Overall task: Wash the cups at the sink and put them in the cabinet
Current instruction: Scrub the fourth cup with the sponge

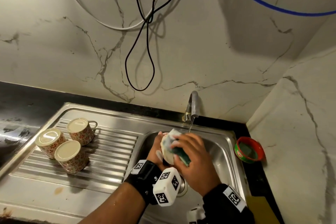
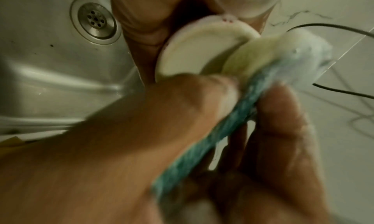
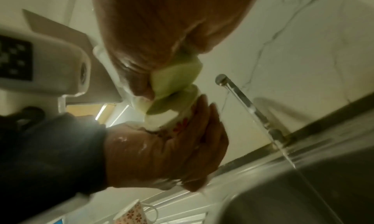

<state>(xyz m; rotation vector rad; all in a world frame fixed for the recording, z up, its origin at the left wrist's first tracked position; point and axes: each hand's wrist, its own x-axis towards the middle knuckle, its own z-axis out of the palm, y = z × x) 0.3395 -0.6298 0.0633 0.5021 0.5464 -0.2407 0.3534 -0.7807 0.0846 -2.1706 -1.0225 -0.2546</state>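
Note:
Over the sink basin my left hand grips a cream cup with red flowers, tilted on its side. My right hand holds a soapy green-and-yellow sponge and presses it against the cup. The left wrist view shows the cup's rim with the sponge pushed into its mouth. From the right wrist, the sponge sits on the cup, which lies in my left hand. Three matching cups stand upside down on the drainboard.
The tap runs a thin stream of water just behind my hands. A red tub of green dish soap sits on the counter right of the sink. Cables hang down the marble wall. The drain is uncovered.

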